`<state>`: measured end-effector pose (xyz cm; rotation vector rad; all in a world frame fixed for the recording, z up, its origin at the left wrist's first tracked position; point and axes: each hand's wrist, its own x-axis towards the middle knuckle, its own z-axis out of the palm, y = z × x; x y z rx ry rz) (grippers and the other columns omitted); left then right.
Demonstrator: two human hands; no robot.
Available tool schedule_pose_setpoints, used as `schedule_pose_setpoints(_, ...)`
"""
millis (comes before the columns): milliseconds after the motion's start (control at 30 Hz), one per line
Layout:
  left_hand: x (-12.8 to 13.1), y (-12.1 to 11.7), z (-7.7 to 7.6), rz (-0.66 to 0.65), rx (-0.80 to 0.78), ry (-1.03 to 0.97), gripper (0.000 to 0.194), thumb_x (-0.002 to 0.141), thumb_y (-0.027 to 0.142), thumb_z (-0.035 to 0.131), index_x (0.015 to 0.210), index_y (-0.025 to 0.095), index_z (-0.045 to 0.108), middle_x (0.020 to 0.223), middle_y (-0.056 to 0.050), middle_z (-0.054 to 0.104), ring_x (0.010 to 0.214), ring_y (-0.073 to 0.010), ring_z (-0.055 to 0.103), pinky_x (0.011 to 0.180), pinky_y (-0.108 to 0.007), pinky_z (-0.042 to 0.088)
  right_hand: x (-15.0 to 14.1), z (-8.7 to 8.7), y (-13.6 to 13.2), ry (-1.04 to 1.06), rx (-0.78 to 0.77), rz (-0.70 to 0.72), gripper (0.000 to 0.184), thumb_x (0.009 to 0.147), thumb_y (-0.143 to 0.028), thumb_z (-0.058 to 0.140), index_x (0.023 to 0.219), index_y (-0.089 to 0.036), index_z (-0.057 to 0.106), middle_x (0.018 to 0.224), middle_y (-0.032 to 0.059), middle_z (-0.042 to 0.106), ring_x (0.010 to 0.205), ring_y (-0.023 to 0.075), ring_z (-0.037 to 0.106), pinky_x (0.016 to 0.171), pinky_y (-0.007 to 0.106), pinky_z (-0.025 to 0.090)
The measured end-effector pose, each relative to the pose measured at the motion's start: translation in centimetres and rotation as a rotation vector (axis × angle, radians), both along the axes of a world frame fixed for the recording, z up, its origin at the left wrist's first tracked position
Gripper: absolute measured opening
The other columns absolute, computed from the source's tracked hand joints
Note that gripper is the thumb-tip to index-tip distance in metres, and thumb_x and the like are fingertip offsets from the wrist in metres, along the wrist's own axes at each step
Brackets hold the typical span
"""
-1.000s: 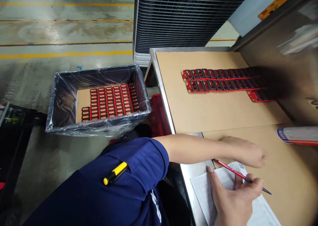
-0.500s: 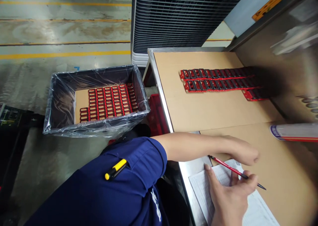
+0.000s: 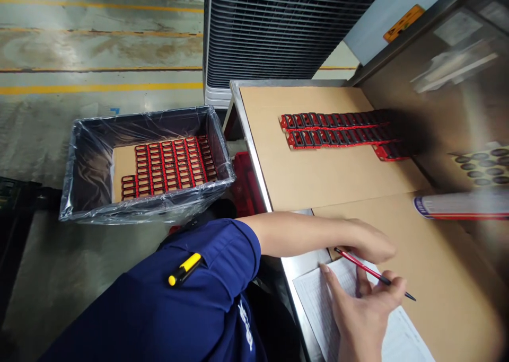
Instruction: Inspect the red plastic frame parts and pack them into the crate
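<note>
My right hand [image 3: 363, 311] lies on a printed paper form [image 3: 314, 298] at the table's near edge and is closed on a red pencil [image 3: 358, 265], whose dark tip points right. My left arm, in a blue sleeve, reaches across from the left. My left hand [image 3: 369, 241] rests back up on the top edge of the form, fingers loosely bent, holding nothing. Two long rows of red and black frame parts [image 3: 330, 129], plus a short third row, lie farther back on the cardboard sheet [image 3: 318, 176].
A plastic-lined grey bin [image 3: 75, 197] on the floor to the left holds rows of the same parts [image 3: 167, 163]. A yellow marker [image 3: 185, 269] sits in my sleeve pocket. A large slatted cooler [image 3: 278, 28] stands behind the table. A white package [image 3: 461, 205] lies at right.
My view has swung a little to the right. Both hands have drawn back slightly to the left, still over the form, and the pencil stays in my right hand.
</note>
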<state>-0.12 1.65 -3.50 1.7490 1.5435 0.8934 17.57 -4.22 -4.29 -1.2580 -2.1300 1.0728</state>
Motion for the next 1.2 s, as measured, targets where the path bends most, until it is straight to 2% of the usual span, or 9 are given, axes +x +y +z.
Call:
schedule_pose_setpoints(100, -0.5, -0.1, 0.6, -0.161, -0.067, 0.005, 0.017, 0.057, 0.009, 0.069, 0.047, 0.021, 0.063, 0.069, -0.007, 0.074, 0.061, -0.0234, 0.064, 0.055, -0.034, 0.045, 0.0, 0.0, 0.5, 0.155, -0.043, -0.120, 0.101, 0.039, -0.036, 0.090, 0.122, -0.031, 0.032, 0.148, 0.0089, 0.034, 0.133, 0.0388, 0.057, 0.114, 0.055, 0.041)
schedule_pose_setpoints(267, -0.7, -0.4, 1.0, -0.226, -0.070, 0.023, 0.021, 0.061, 0.003, 0.065, 0.053, 0.023, 0.066, 0.073, -0.003, 0.074, 0.069, -0.0222, 0.063, 0.061, -0.034, 0.043, 0.4, -0.3, 0.8, 0.326, -0.037, -0.342, 0.096, 0.036, -0.027, 0.089, 0.116, -0.027, 0.036, 0.133, 0.0138, 0.050, 0.116, 0.0380, 0.068, 0.110, 0.058, 0.047)
schedule_pose_setpoints(400, -0.7, -0.4, 1.2, -0.229, -0.084, 0.044, 0.020, 0.064, 0.006, 0.066, 0.053, 0.023, 0.065, 0.077, -0.005, 0.074, 0.071, -0.0229, 0.063, 0.063, -0.035, 0.041, 0.6, -0.4, 0.6, 0.346, -0.035, -0.322, 0.093, 0.036, -0.025, 0.090, 0.114, -0.026, 0.039, 0.136, 0.0164, 0.052, 0.113, 0.0369, 0.069, 0.108, 0.059, 0.050)
schedule_pose_setpoints(633, -0.7, -0.8, 1.7, -0.218, -0.120, 0.102, 0.016, 0.067, 0.009, 0.064, 0.059, 0.022, 0.065, 0.086, -0.007, 0.076, 0.076, -0.0242, 0.064, 0.064, -0.036, 0.041, 0.5, -0.7, 0.7, 0.402, -0.054, -0.335, 0.087, 0.042, -0.027, 0.086, 0.116, -0.024, 0.040, 0.138, 0.0183, 0.054, 0.139, 0.0346, 0.052, 0.117, 0.058, 0.042)
schedule_pose_setpoints(733, -0.8, -1.2, 2.1, -0.202, -0.135, 0.121, 0.015, 0.069, 0.010, 0.064, 0.063, 0.023, 0.065, 0.089, -0.006, 0.076, 0.078, -0.0232, 0.065, 0.065, -0.035, 0.042, 0.8, -0.9, 0.6, 0.423, -0.112, -0.300, 0.085, 0.046, -0.023, 0.086, 0.118, -0.024, 0.040, 0.143, 0.0186, 0.051, 0.134, 0.0343, 0.056, 0.112, 0.058, 0.048)
schedule_pose_setpoints(833, -1.2, -1.7, 2.7, -0.189, -0.157, 0.151, 0.013, 0.070, 0.010, 0.064, 0.066, 0.023, 0.066, 0.095, -0.005, 0.077, 0.084, -0.0225, 0.066, 0.067, -0.033, 0.043, 0.7, -1.0, 0.4, 0.407, -0.119, -0.284, 0.080, 0.053, -0.024, 0.085, 0.120, -0.023, 0.040, 0.140, 0.0158, 0.054, 0.111, 0.0293, 0.071, 0.103, 0.056, 0.055)
schedule_pose_setpoints(967, -1.0, -2.4, 3.2, -0.203, -0.197, 0.228, 0.013, 0.072, 0.010, 0.063, 0.075, 0.019, 0.071, 0.102, -0.008, 0.078, 0.092, -0.0216, 0.066, 0.074, -0.030, 0.044, 0.3, -0.6, -0.4, 0.387, -0.050, -0.268, 0.062, 0.069, -0.038, 0.081, 0.115, -0.020, 0.043, 0.111, 0.0055, 0.067, 0.066, 0.0121, 0.069, 0.085, 0.041, 0.059)
schedule_pose_setpoints(1067, -0.8, -2.0, 3.5, -0.192, -0.235, 0.311, 0.026, 0.076, 0.009, 0.055, 0.091, 0.018, 0.075, 0.105, -0.008, 0.077, 0.096, -0.0210, 0.065, 0.079, -0.029, 0.045, 0.0, -0.5, -0.5, 0.412, -0.057, -0.319, 0.044, 0.084, -0.055, 0.067, 0.096, -0.016, 0.053, 0.076, 0.0002, 0.065, 0.059, 0.0131, 0.065, 0.070, 0.032, 0.056)
schedule_pose_setpoints(1200, -1.3, 0.1, 3.8, -0.266, -0.278, 0.390, 0.037, 0.069, 0.008, 0.056, 0.099, 0.015, 0.077, 0.099, -0.007, 0.078, 0.089, -0.0195, 0.066, 0.074, -0.026, 0.045, 0.0, -0.9, 0.5, 0.475, -0.082, -0.350, 0.046, 0.094, -0.063, 0.045, 0.092, -0.018, 0.057, 0.060, -0.0040, 0.058, 0.052, 0.0138, 0.061, 0.067, 0.033, 0.057)
